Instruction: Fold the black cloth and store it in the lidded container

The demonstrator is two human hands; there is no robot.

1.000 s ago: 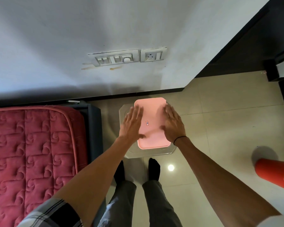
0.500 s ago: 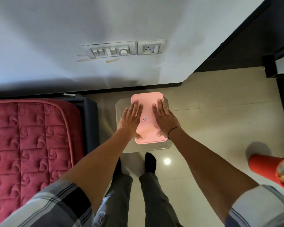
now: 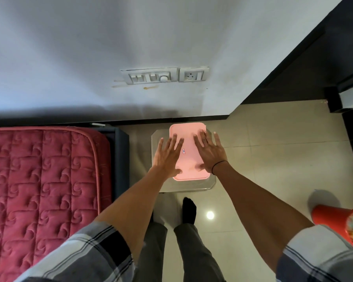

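Note:
A clear lidded container [image 3: 211, 181] stands on the tiled floor by the wall, closed by a pink lid [image 3: 189, 129]. My left hand [image 3: 167, 155] lies flat on the lid's left side with fingers spread. My right hand [image 3: 209, 152] lies flat on the lid's right side, fingers spread, a thin black band at its wrist. Neither hand holds anything. The black cloth is not visible; whatever is inside the container is hidden by the lid and hands.
A bed with a red quilted mattress [image 3: 41, 176] and dark frame stands close on the left. The wall with a switch panel [image 3: 163, 75] is just behind the container. A red stool [image 3: 338, 222] sits at the right. My socked feet [image 3: 189, 209] stand just before the container.
Both hands have shifted on the lid: from its edges to its middle, then slightly apart again, flat with fingers spread. The lid stays on the container.

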